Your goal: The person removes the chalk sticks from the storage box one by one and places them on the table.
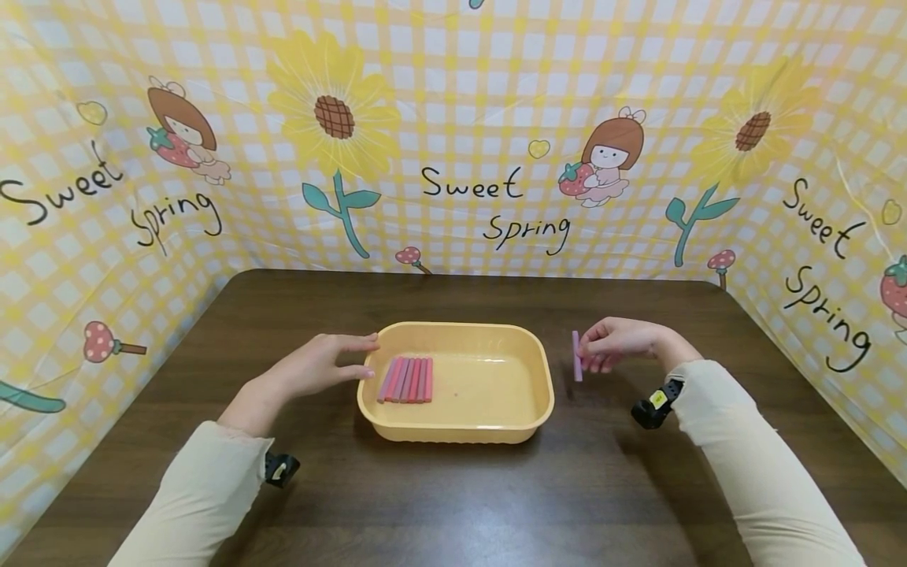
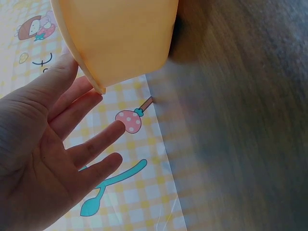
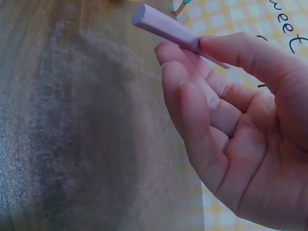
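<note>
My right hand (image 1: 615, 339) pinches a lilac chalk stick (image 1: 577, 356) between thumb and fingertips, to the right of the yellow tray (image 1: 496, 426). Close up in the right wrist view, the lilac chalk stick (image 3: 168, 28) lies slantwise under the thumb, its blunt end pointing away from the palm. On the tray's left rim rest the thumb and fingertips of my left hand (image 1: 312, 366), with the fingers fairly straight. Inside the tray's left part lies a row of several pink and mauve chalk sticks (image 1: 407, 379), side by side.
The tray stands on a dark brown wooden table (image 1: 453, 504). A yellow checked cloth (image 1: 468, 102) with printed flowers and lettering hangs around the back and sides. Black cameras are strapped at both wrists, beside the cream sleeves.
</note>
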`<state>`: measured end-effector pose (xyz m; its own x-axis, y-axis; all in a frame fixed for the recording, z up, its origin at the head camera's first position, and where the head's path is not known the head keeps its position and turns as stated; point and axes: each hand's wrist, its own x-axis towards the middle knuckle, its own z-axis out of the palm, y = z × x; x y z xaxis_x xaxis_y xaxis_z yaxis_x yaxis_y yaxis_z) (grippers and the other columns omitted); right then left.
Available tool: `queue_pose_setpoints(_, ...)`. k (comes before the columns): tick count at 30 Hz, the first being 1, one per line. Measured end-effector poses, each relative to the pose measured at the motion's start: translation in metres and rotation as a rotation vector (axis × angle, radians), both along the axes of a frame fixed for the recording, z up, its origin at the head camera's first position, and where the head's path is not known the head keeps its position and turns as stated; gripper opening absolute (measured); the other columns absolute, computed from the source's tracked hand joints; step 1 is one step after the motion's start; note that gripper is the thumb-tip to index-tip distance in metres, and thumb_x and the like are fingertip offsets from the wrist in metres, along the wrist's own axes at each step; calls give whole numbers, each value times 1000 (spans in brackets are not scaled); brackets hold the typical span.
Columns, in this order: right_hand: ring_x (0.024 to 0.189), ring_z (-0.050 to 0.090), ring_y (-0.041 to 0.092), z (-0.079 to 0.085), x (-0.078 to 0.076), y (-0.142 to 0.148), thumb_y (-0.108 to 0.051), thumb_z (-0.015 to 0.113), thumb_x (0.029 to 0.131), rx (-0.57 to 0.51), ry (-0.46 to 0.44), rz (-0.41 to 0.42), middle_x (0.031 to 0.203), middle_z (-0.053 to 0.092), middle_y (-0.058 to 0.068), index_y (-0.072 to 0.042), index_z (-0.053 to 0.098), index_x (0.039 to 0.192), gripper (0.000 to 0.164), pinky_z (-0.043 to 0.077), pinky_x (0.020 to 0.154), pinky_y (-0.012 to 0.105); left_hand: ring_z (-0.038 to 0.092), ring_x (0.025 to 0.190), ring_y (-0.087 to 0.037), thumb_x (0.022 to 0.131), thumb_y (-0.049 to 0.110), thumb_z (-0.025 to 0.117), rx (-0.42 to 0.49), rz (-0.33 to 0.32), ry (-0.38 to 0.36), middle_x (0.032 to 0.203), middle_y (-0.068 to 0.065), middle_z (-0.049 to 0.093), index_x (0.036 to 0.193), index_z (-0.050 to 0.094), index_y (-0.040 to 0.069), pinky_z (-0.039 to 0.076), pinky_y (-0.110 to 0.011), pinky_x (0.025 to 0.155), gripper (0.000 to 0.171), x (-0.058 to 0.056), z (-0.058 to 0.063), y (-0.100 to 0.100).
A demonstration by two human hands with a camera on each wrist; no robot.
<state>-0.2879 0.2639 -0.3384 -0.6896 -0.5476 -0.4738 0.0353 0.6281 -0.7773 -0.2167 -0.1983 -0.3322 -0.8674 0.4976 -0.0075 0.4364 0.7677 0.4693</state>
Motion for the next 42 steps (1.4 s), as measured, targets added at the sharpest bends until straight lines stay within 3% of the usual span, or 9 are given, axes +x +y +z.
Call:
queue_pose_setpoints(18, 62, 58, 3, -18, -3, -7, -17, 53, 93, 89, -32, -12, 71, 65, -4, -2, 65, 90, 19, 50, 58, 15, 44, 129, -38, 87, 27, 65, 2, 0, -10, 141, -16, 47, 129, 55, 3, 38, -54, 104, 49, 0, 0, 0)
queue_pose_setpoints(31, 53, 53, -1, -25, -5, -15, -17, 55, 92, 149, -35, -70, 64, 63, -7, -4, 65, 82, 19, 44, 50, 11, 45, 129, -37, 87, 23, 66, 2, -6, 6, 140, -16, 48, 129, 56, 2, 39, -53, 104, 48, 0, 0, -1)
queue_pose_setpoints(35, 51, 51, -2, -26, -5, -16, -18, 55, 92, 166, -38, -93, 62, 62, -8, -5, 65, 80, 20, 42, 48, 11, 45, 129, -37, 87, 28, 65, 3, -7, 2, 140, -16, 48, 129, 56, 3, 39, -53, 104, 50, 1, -1, -1)
queue_pose_setpoints(42, 44, 44, -4, -27, -5, -19, -21, 57, 91, 219, 12, -115, 57, 61, -11, -8, 65, 74, 23, 35, 43, 10, 45, 129, -37, 87, 28, 65, 3, 1, -1, 140, -16, 47, 129, 56, 3, 38, -54, 104, 50, 1, 0, -1)
